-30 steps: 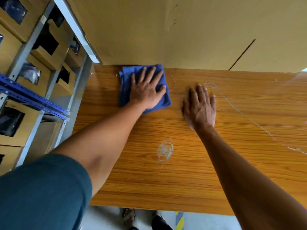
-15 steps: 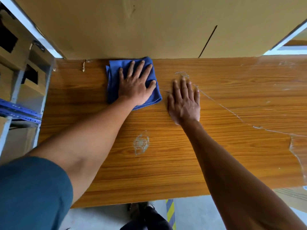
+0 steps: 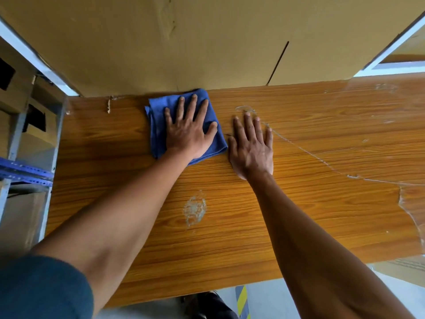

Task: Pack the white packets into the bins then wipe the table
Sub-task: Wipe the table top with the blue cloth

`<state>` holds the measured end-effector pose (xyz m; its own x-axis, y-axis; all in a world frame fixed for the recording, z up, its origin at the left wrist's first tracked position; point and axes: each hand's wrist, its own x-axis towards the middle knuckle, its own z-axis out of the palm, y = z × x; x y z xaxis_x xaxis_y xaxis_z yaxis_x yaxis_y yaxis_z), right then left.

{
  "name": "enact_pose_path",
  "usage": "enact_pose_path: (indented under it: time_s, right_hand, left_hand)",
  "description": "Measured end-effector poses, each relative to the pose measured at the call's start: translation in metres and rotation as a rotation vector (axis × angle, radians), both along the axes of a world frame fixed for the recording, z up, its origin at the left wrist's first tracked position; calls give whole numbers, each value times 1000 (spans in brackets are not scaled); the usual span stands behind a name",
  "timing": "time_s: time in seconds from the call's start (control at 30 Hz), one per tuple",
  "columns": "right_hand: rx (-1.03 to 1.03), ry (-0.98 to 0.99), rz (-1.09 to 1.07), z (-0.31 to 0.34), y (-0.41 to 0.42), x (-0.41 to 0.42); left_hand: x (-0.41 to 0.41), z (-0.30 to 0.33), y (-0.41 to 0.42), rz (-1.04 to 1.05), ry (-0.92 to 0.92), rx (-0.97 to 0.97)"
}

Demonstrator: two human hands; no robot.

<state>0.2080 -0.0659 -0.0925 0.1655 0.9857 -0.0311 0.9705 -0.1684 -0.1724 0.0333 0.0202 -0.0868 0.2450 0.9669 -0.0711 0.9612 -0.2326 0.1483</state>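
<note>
the left hand (image 3: 188, 132) presses flat, fingers spread, on the blue cloth (image 3: 158, 125) at the table (image 3: 299, 215) back edge, right hand (image 3: 251, 148) open beside it; the cloth risks skipping the dried white smear (image 3: 195, 210).

A dark teal short sleeve (image 3: 41, 288) covers the upper arm behind the left hand (image 3: 188, 134); the right hand (image 3: 251, 148) and forearm are bare.

A large cardboard sheet (image 3: 207, 42) stands along the far edge. A metal rack (image 3: 25, 169) with blue rails stands at left, above grey floor (image 3: 264, 295).
</note>
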Motion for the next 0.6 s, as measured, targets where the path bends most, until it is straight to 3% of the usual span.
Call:
enact_pose_path:
  time_s: [0.17, 0.37, 0.6]
  right_hand:
    - [3, -1, 4, -2, -1, 0]
    - [2, 6, -4, -2, 0, 1]
    - [0, 15, -4, -2, -1, 0]
  left_hand:
    - [-9, -4, -55, -44, 17, 18]
    - [-4, 2, 8, -12, -4, -33]
    - [-23, -5, -63, -78, 2, 20]
